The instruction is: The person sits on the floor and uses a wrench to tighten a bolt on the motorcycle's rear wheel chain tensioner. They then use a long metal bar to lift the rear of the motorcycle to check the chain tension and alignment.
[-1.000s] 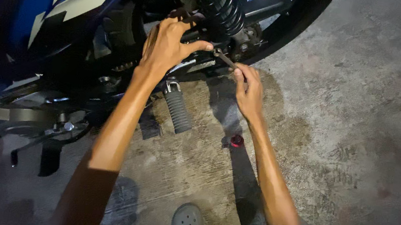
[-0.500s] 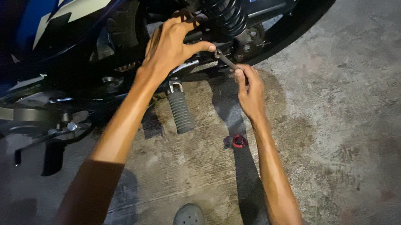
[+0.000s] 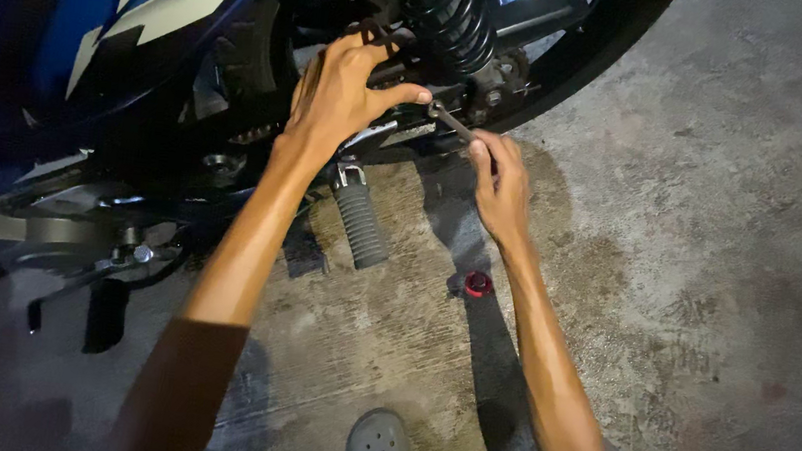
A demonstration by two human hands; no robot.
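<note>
One motorcycle (image 3: 136, 74), one wrench (image 3: 450, 120), two hands (image 3: 340, 98)

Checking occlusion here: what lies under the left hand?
The left hand covers dark motorcycle framework beside the black coil spring; the footpeg shows below. Whatever its fingers grip is hidden.

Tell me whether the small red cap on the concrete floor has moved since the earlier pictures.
No. The small red round cap lies in the same place on the concrete floor, just right of the ribbed black rubber footpeg, as before.

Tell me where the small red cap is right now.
The small red cap lies on the concrete floor, just right of the footpeg, below the right hand.
</note>
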